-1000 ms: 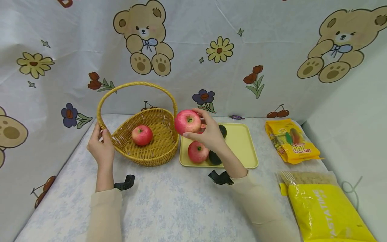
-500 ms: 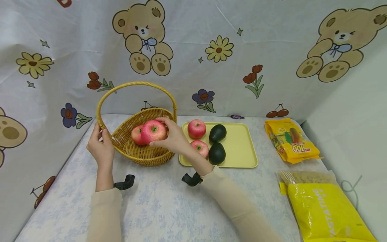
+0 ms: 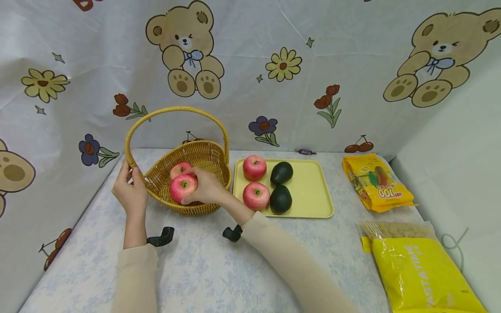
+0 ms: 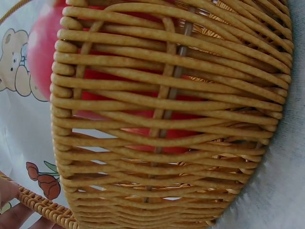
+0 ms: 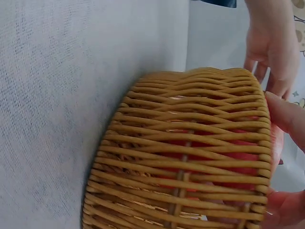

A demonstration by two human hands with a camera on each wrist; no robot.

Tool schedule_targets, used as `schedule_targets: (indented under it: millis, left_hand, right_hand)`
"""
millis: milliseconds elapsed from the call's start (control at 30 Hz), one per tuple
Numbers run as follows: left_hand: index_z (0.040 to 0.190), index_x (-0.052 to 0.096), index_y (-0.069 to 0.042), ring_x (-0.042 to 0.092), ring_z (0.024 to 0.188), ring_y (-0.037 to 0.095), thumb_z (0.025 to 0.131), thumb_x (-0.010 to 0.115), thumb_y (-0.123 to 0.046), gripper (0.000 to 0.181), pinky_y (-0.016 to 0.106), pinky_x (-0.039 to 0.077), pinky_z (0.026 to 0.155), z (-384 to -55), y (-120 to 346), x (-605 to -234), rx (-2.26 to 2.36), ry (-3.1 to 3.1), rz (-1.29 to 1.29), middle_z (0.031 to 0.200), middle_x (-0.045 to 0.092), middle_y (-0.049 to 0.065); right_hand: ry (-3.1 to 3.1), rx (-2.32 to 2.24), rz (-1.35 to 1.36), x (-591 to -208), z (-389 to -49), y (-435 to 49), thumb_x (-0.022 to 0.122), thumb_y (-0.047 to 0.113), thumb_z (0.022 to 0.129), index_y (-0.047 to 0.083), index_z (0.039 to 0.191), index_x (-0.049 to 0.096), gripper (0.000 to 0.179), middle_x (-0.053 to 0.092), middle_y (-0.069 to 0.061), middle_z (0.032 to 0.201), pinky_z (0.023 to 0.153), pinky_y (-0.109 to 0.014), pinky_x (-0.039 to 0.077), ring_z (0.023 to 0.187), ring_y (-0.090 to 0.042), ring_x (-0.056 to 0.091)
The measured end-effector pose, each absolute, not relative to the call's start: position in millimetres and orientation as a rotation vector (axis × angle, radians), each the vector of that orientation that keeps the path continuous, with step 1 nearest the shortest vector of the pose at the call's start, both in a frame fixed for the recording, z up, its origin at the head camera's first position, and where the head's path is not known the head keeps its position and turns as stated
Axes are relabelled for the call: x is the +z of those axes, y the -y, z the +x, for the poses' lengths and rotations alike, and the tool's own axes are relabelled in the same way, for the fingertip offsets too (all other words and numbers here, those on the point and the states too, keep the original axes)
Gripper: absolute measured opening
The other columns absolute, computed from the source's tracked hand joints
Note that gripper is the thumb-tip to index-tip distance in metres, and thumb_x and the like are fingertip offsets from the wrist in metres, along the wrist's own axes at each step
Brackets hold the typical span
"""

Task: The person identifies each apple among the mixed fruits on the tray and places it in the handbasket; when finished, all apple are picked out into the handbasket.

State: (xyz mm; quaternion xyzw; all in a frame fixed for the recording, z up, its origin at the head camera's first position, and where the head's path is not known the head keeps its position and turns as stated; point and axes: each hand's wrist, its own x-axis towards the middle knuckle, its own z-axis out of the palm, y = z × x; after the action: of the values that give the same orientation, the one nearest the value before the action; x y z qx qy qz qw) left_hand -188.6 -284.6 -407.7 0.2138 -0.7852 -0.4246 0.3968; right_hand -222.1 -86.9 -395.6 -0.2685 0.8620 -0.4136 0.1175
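Observation:
A yellow wicker basket [image 3: 211,161] with a tall arched handle stands at the left of the table. My left hand [image 3: 131,189] grips the handle's left base at the rim. Inside the basket, my right hand [image 3: 206,187] holds a red apple [image 3: 182,189] between thumb and fingers, in front of another apple [image 3: 180,168] lying there. The left wrist view is mostly basket wall [image 4: 167,109], with red showing through the weave. In the right wrist view, the fingers [image 5: 286,117] curve over the basket's rim [image 5: 263,143], beyond which the apple is largely hidden.
Right of the basket, a pale yellow tray [image 3: 313,191] carries two apples [image 3: 256,196] and two dark green avocados [image 3: 281,199]. A yellow snack bag [image 3: 377,182] and a yellow pasta bag [image 3: 426,269] lie farther right. A small purple wrapped item [image 3: 305,152] lies behind the tray.
My right hand has carried the apple left from above the tray and down into the basket, beside the first apple. The left hand has stayed on the handle.

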Motion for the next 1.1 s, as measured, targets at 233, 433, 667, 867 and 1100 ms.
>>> schedule_targets:
  millis: [233,433,667,867,1100]
  left_hand:
    - [0.14,0.056,-0.018,0.065,0.107,0.02,0.102,0.051,-0.016,0.039,0.014,0.051,0.079,-189,284,-408,-1.078,1.994,0.55,0.13,0.065,0.004]
    - [0.142,0.053,-0.018,0.064,0.11,0.021,0.102,0.049,-0.017,0.04,0.024,0.054,0.085,-189,284,-408,-1.086,2.006,0.563,0.132,0.064,0.004]
    - [0.142,0.053,-0.017,0.065,0.109,0.021,0.102,0.05,-0.017,0.04,0.016,0.05,0.079,-188,285,-407,-1.085,2.002,0.555,0.133,0.063,0.005]
    - [0.141,0.054,-0.017,0.065,0.11,0.023,0.102,0.05,-0.015,0.039,0.019,0.053,0.082,-187,285,-407,-1.085,1.991,0.528,0.13,0.065,0.008]
    - [0.141,0.055,-0.017,0.066,0.111,0.026,0.102,0.05,-0.015,0.039,0.022,0.055,0.084,-187,284,-405,-1.094,1.99,0.503,0.129,0.065,0.01]
  right_hand:
    - [-2.517,-1.114,-0.711,-400,-226,95,0.09,0.032,0.067,0.013,0.14,0.048,0.086,0.061,-0.004,0.128,0.088,-0.029,0.051,0.114,-0.019,0.057]
    - [-2.513,-1.098,-0.641,-407,-230,102,0.091,0.029,0.067,0.012,0.139,0.048,0.086,0.06,-0.004,0.13,0.094,-0.032,0.05,0.118,-0.02,0.056]
    - [-2.531,-1.117,-0.6,-412,-235,110,0.092,0.028,0.066,0.013,0.136,0.051,0.082,0.061,-0.003,0.128,0.094,-0.033,0.049,0.118,-0.021,0.054]
    - [-2.549,-1.12,-0.579,-412,-239,117,0.091,0.026,0.066,0.013,0.135,0.051,0.08,0.061,-0.004,0.128,0.095,-0.035,0.049,0.119,-0.023,0.053]
    - [-2.574,-1.089,-0.539,-416,-243,123,0.091,0.027,0.067,0.014,0.14,0.047,0.087,0.058,-0.004,0.134,0.1,-0.038,0.048,0.125,-0.024,0.051]
